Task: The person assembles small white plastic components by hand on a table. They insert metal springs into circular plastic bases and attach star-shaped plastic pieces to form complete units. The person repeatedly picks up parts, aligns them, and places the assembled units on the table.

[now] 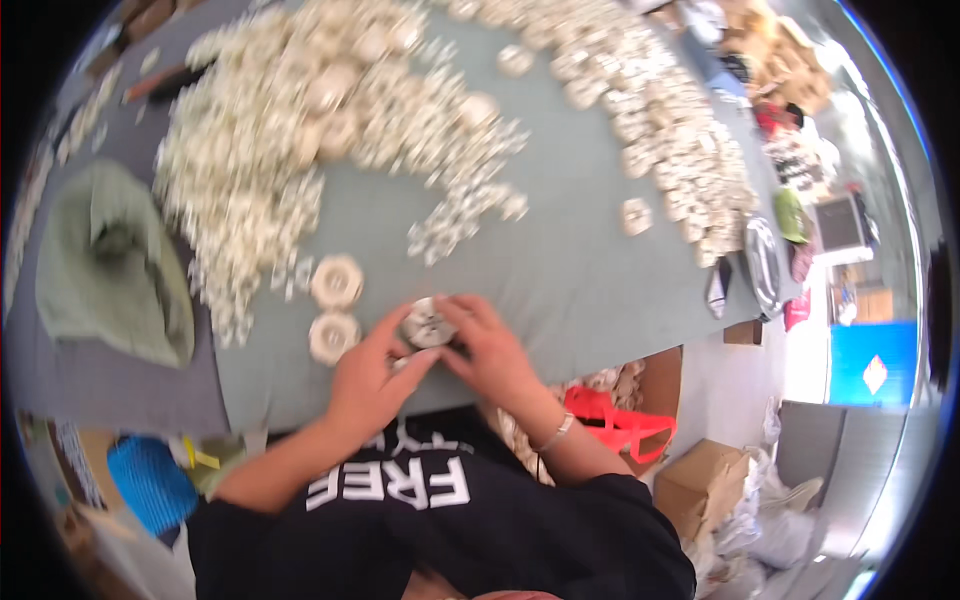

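Observation:
Near the table's front edge, my left hand (375, 368) and my right hand (490, 350) are closed together around a round, scalloped disc (428, 325). Its face looks grey and clear, with a dark pattern that is too blurred to read. My left thumb lies along its near side, and my right fingers curl over its right edge. Just left of my hands are two cream, scalloped discs, one farther away (337, 282) and one nearer (334, 338). Beyond them spreads a large heap of small, clear and cream pieces (240, 150), with several round discs on top.
A long pile of cream discs (640, 110) curves along the far right side of the grey-green tabletop (560, 270). At left lies a green cloth hat (110, 265). Below the table's right edge stands a cardboard box (660, 385) with a red strap (625, 428) over it.

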Demonstrator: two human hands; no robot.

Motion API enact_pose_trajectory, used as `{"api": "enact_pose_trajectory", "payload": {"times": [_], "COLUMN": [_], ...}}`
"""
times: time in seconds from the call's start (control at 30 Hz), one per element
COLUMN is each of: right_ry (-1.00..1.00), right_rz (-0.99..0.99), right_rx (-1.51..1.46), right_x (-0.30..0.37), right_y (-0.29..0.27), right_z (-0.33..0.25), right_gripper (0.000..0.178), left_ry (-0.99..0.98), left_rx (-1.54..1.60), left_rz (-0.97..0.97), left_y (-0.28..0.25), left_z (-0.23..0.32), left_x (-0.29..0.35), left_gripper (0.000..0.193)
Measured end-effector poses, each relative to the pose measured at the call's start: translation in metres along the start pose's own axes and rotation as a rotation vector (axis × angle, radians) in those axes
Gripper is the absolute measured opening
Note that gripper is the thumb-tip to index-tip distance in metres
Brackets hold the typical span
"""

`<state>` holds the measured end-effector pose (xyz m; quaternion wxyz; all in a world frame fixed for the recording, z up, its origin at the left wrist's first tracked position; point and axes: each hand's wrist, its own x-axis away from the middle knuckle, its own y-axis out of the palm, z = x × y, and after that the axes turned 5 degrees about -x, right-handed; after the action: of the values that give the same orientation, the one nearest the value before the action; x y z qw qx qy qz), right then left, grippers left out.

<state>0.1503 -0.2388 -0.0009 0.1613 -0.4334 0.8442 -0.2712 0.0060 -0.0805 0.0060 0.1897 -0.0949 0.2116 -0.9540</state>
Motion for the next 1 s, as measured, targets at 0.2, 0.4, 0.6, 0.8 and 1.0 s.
{"api": "enact_pose_trajectory", "payload": {"times": [0.2, 0.4, 0.6, 0.8, 1.0], "right_ry": [-0.098, 0.264, 0.112, -0.105, 0.201], "right_rz": [-0.181, -0.469, 0.930, 0.748, 0.880], "right_rx": [-0.393, -0.564, -0.796, -0.747, -0.329], "right_x": [-0.030, -0.047, -0.110, -0.217, -0.296], "right_y": [0.000, -0.054, -0.380, -0.312, -0.345], "right_z": [-0.048, 0.028, 0.159, 0.138, 0.215], "right_gripper": [0.045, 0.026, 0.048, 0.060, 0.050], "left_ry": [0.048, 0.139, 0.063, -0.153, -0.596], "left_rx": [0.231, 0.117, -0.177, -0.803, -1.091], "left_rz": [0.058, 0.015, 0.711, 0.951, 0.962], "left_y": [-0.041, -0.049, -0.181, -0.290, -0.371], "left_z": [0.014, 0.010, -0.038, -0.145, -0.178], "left_x": [0.006, 0.013, -0.017, -0.005, 0.050], "left_gripper": [0.075, 0.056, 0.018, 0.028, 0.025]}}
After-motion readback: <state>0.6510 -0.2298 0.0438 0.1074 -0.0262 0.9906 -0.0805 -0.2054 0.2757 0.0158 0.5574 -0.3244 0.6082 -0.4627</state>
